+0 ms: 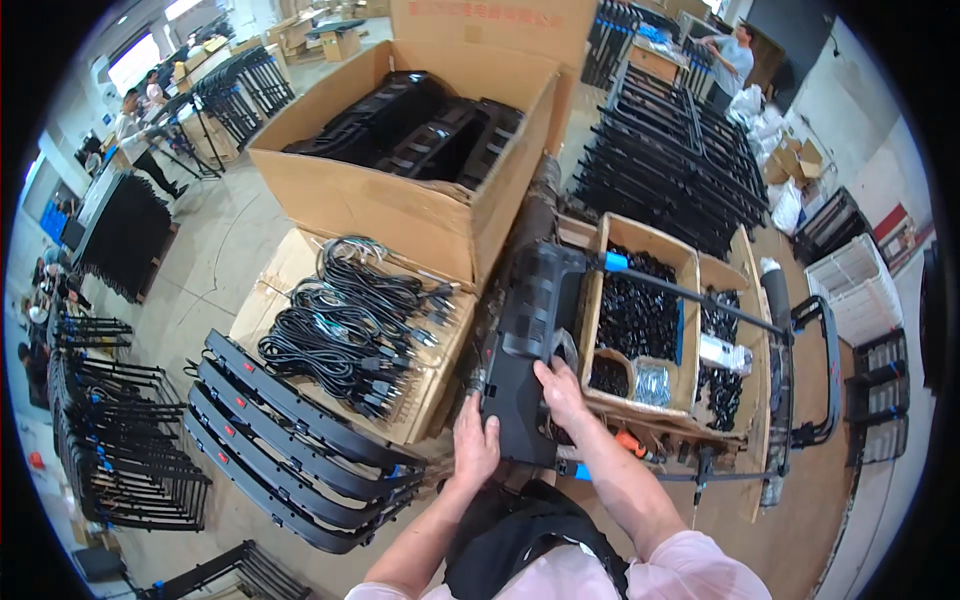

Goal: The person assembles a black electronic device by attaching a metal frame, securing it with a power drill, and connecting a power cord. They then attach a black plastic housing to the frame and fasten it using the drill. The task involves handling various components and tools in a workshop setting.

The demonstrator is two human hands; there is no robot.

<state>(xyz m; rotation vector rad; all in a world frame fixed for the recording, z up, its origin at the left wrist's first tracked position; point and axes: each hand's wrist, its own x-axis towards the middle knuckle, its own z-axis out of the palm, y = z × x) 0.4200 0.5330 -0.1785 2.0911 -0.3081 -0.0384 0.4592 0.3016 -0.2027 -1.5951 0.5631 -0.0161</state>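
A long black moulded plastic cover (516, 392) lies lengthwise in front of me on the bench, its far part ribbed. My left hand (476, 442) presses along its near left edge, fingers pointing forward and thumb apart. On the other side, my right hand (560, 392) grips its right edge, thumb on top and fingers partly hidden over the side. From the cover's far end, a black tube frame (705, 298) with blue tape runs to the right over the parts trays. Close by my right forearm lies an orange-and-black tool (632, 442).
Right of the cover, a wooden tray (598, 335) holds small black parts. At left, bundled black power cords (340, 325) lie on cardboard. A large carton (370, 205) holds black covers behind them. Curved black panels (290, 460) stack at lower left. A co-worker (733, 62) stands far right.
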